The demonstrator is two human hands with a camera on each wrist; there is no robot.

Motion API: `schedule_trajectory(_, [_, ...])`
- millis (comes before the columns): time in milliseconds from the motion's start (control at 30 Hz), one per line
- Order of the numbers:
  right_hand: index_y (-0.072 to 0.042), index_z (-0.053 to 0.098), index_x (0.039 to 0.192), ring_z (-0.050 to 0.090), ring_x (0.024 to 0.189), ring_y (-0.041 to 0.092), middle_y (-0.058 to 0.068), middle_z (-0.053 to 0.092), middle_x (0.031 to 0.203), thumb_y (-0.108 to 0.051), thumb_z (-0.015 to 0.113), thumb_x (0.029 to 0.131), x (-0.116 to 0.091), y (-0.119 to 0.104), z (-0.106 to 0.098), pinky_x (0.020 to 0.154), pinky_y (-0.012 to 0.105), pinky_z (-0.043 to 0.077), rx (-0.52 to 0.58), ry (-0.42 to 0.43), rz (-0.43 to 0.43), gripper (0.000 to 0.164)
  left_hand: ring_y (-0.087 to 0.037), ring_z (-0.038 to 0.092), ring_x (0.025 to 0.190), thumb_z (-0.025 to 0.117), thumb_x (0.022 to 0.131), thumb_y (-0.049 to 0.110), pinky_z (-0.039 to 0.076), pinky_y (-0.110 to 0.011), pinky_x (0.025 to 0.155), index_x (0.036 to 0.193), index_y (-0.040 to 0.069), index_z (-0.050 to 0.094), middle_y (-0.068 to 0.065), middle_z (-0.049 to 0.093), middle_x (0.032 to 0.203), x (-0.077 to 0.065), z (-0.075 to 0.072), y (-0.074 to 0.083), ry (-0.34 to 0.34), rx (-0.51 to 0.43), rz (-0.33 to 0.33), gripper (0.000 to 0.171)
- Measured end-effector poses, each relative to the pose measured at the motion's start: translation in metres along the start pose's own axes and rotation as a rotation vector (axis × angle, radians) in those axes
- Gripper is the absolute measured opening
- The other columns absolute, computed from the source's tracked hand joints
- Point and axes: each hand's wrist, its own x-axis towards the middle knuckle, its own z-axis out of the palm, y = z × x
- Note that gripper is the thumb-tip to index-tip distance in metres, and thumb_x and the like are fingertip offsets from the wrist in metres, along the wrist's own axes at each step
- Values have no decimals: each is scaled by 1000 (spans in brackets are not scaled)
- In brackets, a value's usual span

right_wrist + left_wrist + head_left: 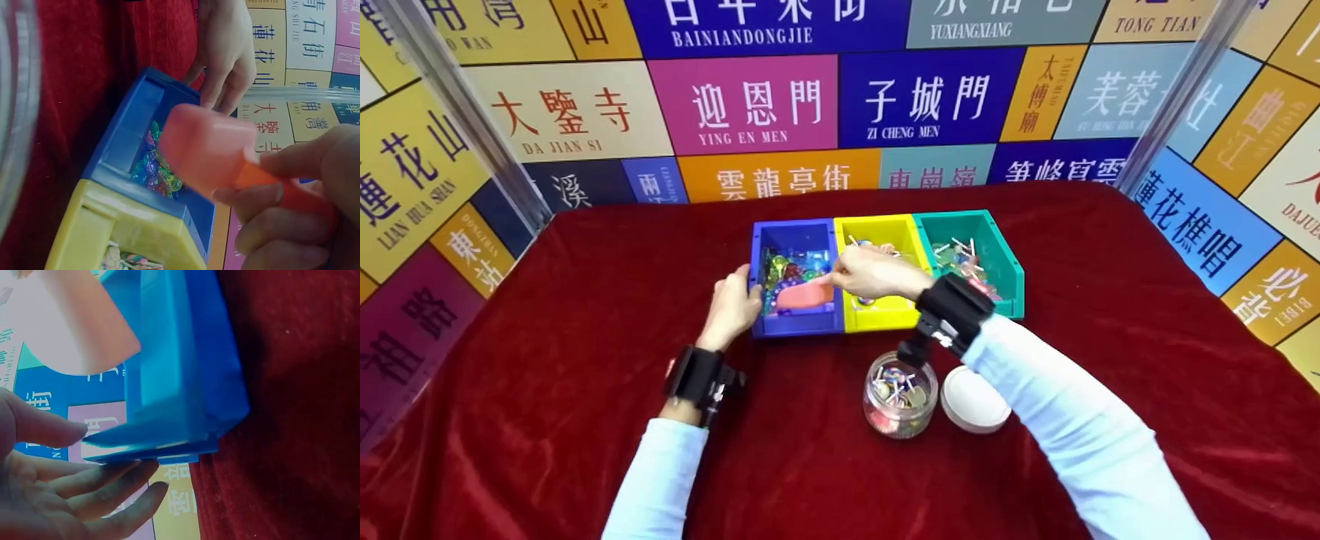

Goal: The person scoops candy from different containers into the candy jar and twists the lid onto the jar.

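My right hand [874, 271] grips the orange handle of a small pink scoop [805, 294], held over the blue bin [799, 324]. Inside that bin lie shiny, coloured gem-like pieces [154, 169]. The thumb and fingers of my left hand [733, 304] pinch the bin's left wall, thumb on one side and fingers on the other in the left wrist view. A yellow bin [885, 321] adjoins the blue one and has lollipops in it, partly hidden by my right hand. In the left wrist view the scoop looms pale and blurred above the blue bin.
A green bin [1012, 289] with more lollipops closes the row on the right. Nearer me stand an open clear jar [901, 420] containing lollipops and, beside it, a white lid [976, 401]. Dark red cloth [810, 465] covers the table; printed panels rise behind.
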Motion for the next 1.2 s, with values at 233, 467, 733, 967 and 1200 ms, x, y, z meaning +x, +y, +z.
schedule_trajectory(233, [-13, 43, 55, 48, 51, 16, 0, 45, 55, -18, 53, 84, 18, -23, 6, 44, 23, 36, -152, -34, 205, 31, -41, 52, 103, 47, 86, 1, 43, -46, 88, 123, -14, 43, -32, 54, 109, -1, 1, 1, -30, 43, -13, 40])
schedule_trajectory(467, [-8, 52, 70, 47, 65, 19, 7, 51, 72, -8, 58, 76, 32, -39, 14, 56, 31, 46, -187, -39, 327, 8, -42, 52, 103, 47, 86, 0, 43, -46, 87, 124, -15, 41, -33, 53, 110, -2, 2, 1, -29, 49, -6, 41])
schedule_trajectory(733, [-3, 58, 83, 49, 69, 19, 10, 57, 83, -5, 56, 76, 44, -34, 20, 66, 34, 51, -139, -53, 359, 8, -41, 52, 102, 47, 88, 2, 44, -46, 87, 125, -14, 40, -33, 53, 110, -1, 1, 1, -49, 71, -9, 41])
schedule_trajectory(967, [2, 59, 94, 57, 82, 25, 18, 60, 95, -10, 57, 78, 52, -25, 27, 73, 39, 51, -122, 9, 336, 20, -42, 56, 95, 48, 86, 0, 46, -48, 80, 120, -14, 45, -32, 58, 101, 0, 1, -1, -10, 82, 32, 38])
schedule_trajectory(1200, [2, 60, 99, 58, 92, 30, 22, 59, 106, -17, 59, 80, 59, -21, 36, 74, 41, 51, -106, 24, 354, 27, -41, 55, 97, 48, 87, 2, 46, -46, 82, 122, -13, 44, -30, 57, 105, 0, 3, -1, -23, 88, 9, 38])
